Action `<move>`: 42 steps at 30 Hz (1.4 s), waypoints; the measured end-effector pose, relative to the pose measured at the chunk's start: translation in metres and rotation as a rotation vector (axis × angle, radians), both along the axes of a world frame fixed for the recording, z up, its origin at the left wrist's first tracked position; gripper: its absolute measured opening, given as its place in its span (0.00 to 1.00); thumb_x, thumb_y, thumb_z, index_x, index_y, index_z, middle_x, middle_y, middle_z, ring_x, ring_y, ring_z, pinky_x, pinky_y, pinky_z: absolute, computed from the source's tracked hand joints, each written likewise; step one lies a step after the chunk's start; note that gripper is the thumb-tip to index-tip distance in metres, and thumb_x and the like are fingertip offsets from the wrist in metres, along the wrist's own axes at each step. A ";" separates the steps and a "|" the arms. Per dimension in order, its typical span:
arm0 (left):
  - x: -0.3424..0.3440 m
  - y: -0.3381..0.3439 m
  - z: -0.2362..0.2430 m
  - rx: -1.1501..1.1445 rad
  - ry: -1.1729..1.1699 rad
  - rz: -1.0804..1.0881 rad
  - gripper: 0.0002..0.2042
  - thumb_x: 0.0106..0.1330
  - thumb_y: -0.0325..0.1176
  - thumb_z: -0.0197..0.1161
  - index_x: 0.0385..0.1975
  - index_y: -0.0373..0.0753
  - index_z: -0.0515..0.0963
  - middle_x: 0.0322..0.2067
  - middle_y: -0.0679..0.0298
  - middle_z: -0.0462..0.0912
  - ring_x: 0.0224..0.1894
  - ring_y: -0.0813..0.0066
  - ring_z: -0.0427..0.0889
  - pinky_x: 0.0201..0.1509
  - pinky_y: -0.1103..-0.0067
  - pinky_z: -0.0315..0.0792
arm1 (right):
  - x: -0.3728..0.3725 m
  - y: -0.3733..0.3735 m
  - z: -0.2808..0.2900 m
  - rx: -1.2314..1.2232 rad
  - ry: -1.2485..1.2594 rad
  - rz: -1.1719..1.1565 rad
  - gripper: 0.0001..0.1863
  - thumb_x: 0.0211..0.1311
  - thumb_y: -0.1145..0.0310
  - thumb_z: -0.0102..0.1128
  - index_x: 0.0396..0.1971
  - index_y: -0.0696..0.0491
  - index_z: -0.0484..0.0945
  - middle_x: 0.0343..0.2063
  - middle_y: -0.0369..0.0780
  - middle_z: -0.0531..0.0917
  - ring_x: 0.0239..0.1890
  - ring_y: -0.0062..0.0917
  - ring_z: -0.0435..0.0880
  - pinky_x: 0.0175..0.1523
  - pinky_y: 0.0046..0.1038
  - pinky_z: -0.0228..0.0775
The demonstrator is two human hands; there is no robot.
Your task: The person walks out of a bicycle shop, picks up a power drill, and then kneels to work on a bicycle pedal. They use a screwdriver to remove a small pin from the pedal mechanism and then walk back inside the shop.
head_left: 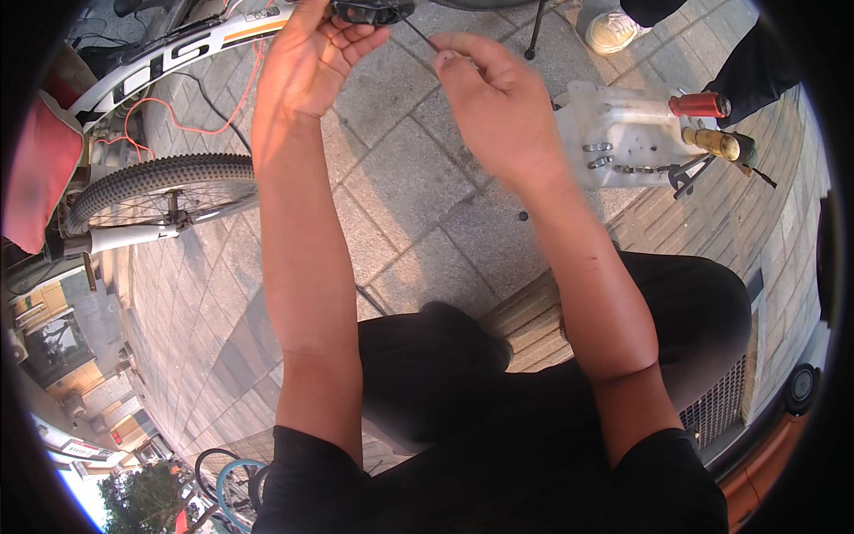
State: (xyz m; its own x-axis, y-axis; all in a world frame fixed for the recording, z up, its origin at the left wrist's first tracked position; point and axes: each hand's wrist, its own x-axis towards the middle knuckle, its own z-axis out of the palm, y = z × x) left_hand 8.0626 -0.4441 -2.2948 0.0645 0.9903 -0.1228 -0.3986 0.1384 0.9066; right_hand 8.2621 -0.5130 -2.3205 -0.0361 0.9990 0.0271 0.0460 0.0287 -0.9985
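While open paving (414,200) runs up to the left edge of the tray (614,111), here's the left hand (311,67), fingers half-curled at the black part (369,12), grip unclear; the right hand (494,102) pinches a thin rod (419,34) slanting up toward it.

Black part (366,12) at top edge, thin dark rod-like piece (418,32), slanting

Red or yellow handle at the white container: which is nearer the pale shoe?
The red handle. The yellow handle lies just below it in the picture, farther from the shoe.
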 end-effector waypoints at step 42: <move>-0.034 0.003 -0.036 0.047 -0.098 -0.123 0.20 0.76 0.50 0.59 0.49 0.36 0.80 0.43 0.57 0.88 0.45 0.61 0.88 0.56 0.61 0.82 | -0.010 -0.009 -0.020 0.143 0.028 -0.047 0.17 0.73 0.68 0.54 0.55 0.59 0.80 0.22 0.41 0.81 0.20 0.27 0.77 0.30 0.28 0.70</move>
State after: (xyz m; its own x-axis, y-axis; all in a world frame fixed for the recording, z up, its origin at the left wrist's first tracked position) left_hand 8.0291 -0.4411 -2.3312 0.1946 0.9788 -0.0634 -0.4682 0.1495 0.8709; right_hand 8.2520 -0.5219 -2.3401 0.0132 0.9855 0.1694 0.0226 0.1690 -0.9853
